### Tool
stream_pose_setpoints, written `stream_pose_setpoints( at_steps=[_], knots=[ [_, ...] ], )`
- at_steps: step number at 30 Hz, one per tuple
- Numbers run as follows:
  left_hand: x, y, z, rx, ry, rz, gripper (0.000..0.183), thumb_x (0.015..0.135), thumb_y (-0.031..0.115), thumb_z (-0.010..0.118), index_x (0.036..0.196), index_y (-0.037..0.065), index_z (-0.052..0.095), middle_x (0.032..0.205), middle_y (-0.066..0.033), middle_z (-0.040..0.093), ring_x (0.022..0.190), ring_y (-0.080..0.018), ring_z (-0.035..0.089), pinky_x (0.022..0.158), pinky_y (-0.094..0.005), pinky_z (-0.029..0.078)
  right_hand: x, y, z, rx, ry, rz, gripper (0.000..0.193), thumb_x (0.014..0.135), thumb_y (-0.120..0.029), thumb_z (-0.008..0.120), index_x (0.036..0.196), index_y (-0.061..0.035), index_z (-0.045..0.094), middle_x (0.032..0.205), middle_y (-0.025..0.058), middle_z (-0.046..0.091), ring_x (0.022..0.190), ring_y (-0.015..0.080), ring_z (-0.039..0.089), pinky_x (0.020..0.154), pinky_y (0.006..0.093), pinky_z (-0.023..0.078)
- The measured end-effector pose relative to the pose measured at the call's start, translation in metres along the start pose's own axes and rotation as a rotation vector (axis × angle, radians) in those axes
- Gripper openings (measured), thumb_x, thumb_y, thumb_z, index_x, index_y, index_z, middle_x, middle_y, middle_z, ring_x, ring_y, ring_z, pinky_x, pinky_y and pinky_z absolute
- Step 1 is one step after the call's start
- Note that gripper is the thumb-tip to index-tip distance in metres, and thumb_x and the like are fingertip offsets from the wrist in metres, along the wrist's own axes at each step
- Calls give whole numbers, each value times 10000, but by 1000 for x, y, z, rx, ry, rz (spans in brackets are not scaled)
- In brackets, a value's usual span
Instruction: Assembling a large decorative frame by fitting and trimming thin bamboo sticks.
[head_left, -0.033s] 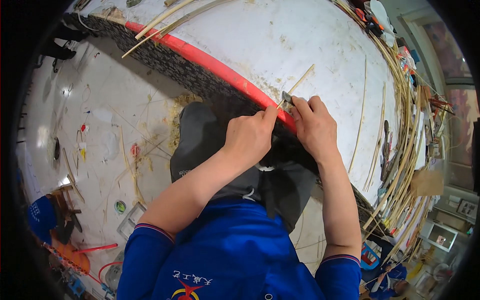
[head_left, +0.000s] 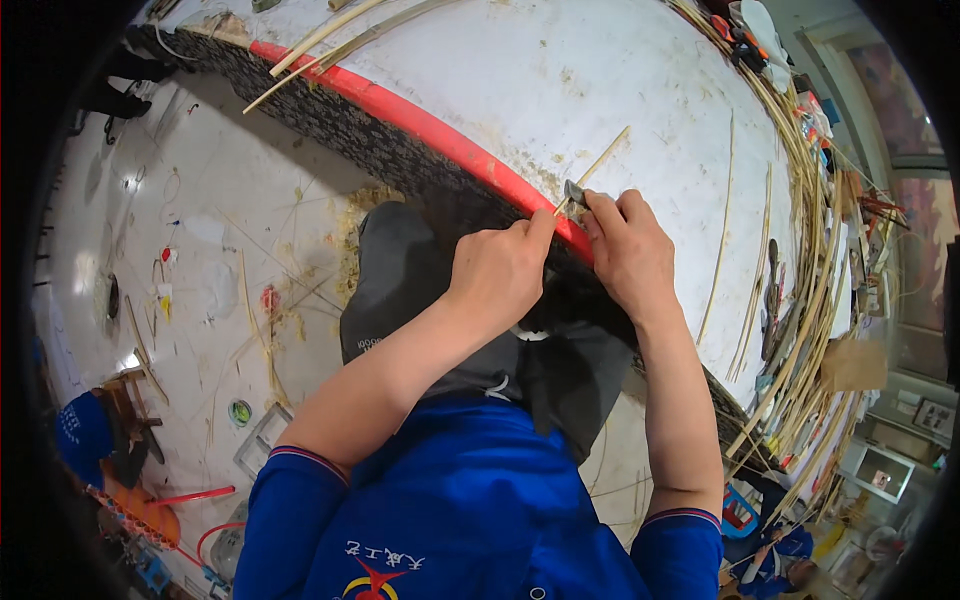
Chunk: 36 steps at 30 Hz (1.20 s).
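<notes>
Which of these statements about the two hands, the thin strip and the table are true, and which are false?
1. Both hands meet at the red edge of the table. True.
2. The right hand pinches a small grey blade against the bamboo strip. True.
3. The left hand rests flat on the floor. False: it is raised at the table edge, fingertips by the strip.
4. The strip lies wholly on the floor. False: it points up over the white tabletop.
5. Many long bamboo strips are piled along the table's right side. True.
</notes>
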<state>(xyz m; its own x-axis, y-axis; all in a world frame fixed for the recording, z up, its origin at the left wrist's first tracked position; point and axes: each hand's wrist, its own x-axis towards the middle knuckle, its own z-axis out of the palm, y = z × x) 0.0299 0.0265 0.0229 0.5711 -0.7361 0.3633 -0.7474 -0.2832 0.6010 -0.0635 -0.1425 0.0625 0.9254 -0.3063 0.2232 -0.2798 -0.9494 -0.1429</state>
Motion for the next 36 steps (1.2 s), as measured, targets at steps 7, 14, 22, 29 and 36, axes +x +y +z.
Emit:
stream_pose_setpoints(
  at_steps=[7, 14, 22, 29, 36],
  knots=[
    [-11, 0, -5, 18, -39, -54, 125, 938, 81, 653, 956, 67, 531, 753, -133, 671, 658, -381, 687, 542, -487, 530, 2, -1, 1, 11, 21, 4, 235, 938, -196, 717, 1169, -171, 680, 946, 94, 582, 874, 294, 648, 661, 447, 558],
    [-17, 0, -7, 7, -27, -35, 131, 937, 87, 657, 943, 70, 527, 750, -127, 665, 655, -370, 687, 542, -477, 531, 2, 1, 1, 28, -15, 18, 204, 971, -224, 692, 1166, -166, 679, 953, 103, 587, 882, 312, 648, 686, 463, 554],
    [-24, -4, -12, 30, -42, 0, 140, 912, 65, 668, 944, 76, 532, 748, -117, 651, 648, -347, 689, 537, -452, 535, 1, -2, 0, 17, -20, 21, 220, 955, -211, 706, 1169, -168, 682, 953, 104, 584, 883, 310, 647, 680, 458, 553],
    [-28, -4, -17, 50, -50, 18, 153, 883, 48, 668, 939, 77, 528, 736, -111, 626, 630, -339, 679, 530, -448, 532, 1, -1, -1, 7, -7, 16, 221, 957, -221, 704, 1171, -167, 685, 947, 103, 584, 876, 305, 646, 675, 456, 554],
    [-43, -5, -29, 56, -67, 15, 156, 875, 42, 670, 930, 83, 529, 733, -100, 620, 627, -325, 672, 536, -428, 526, 2, -2, 0, 2, -4, 28, 213, 967, -231, 699, 1169, -163, 690, 946, 103, 588, 873, 307, 646, 678, 459, 555]
  ],
)
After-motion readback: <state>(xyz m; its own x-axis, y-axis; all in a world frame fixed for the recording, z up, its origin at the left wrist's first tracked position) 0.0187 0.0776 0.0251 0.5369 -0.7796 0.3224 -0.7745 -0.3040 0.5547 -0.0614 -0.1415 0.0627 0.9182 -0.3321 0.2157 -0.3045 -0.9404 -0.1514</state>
